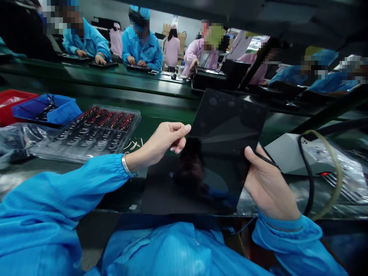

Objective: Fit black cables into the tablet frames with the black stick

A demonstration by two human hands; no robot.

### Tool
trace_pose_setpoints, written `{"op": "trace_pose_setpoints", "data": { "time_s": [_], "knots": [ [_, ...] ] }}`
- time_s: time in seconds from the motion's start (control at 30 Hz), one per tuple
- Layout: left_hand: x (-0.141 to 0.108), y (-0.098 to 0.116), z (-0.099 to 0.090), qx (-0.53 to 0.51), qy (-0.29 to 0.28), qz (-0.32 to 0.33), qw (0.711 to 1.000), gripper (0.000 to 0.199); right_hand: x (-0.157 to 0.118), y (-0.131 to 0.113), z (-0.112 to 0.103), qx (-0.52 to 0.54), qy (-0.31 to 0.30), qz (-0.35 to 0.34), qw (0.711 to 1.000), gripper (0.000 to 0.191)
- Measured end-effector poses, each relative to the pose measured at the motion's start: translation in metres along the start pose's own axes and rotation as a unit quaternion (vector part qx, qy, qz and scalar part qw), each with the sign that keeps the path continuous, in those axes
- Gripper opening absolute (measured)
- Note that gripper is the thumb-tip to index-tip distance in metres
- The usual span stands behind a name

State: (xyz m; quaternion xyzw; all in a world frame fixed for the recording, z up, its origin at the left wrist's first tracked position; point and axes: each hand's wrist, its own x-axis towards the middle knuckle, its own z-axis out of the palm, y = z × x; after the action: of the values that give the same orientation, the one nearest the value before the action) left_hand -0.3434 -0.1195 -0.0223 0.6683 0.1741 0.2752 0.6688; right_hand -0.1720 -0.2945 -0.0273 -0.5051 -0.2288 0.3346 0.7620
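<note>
A glossy black flat screen panel [221, 130] is tilted up in front of me, with reflections and smudges on its face. My right hand [267, 180] grips its right edge, thumb on the front. A thin black tool [267, 159] also lies in that hand; its kind is unclear. At the panel's left edge my left hand [172, 140] is closed in a pinch, thumb tip at the edge. What lies between those fingertips, if anything, I cannot make out. A dark flat piece [156, 188] lies beneath the panel's lower left.
Left stand a clear tray [89, 134] of small parts, a blue bin [47, 109] and a red bin [17, 99]. White strips [133, 143] lie beside the tray. A grey device [290, 153] and looped cables [335, 172] sit right. Co-workers [142, 48] sit across the green line.
</note>
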Motion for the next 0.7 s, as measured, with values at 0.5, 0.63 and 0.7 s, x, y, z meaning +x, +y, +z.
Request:
{"op": "trace_pose_setpoints", "data": {
  "time_s": [0.5, 0.63, 0.7],
  "knots": [
    [0.005, -0.011, -0.005, 0.000, -0.004, -0.027, 1.000, 0.039, 0.007, 0.007, -0.001, 0.021, -0.006, 0.077, 0.997, 0.029],
    [0.003, -0.013, -0.005, 0.003, -0.005, -0.031, 1.000, 0.039, 0.009, 0.009, -0.005, 0.009, -0.014, 0.078, 0.997, 0.028],
    [0.004, -0.011, -0.007, 0.017, -0.020, -0.018, 0.999, 0.036, 0.011, 0.007, -0.005, -0.005, -0.013, 0.065, 0.998, 0.027]
  ]
}}
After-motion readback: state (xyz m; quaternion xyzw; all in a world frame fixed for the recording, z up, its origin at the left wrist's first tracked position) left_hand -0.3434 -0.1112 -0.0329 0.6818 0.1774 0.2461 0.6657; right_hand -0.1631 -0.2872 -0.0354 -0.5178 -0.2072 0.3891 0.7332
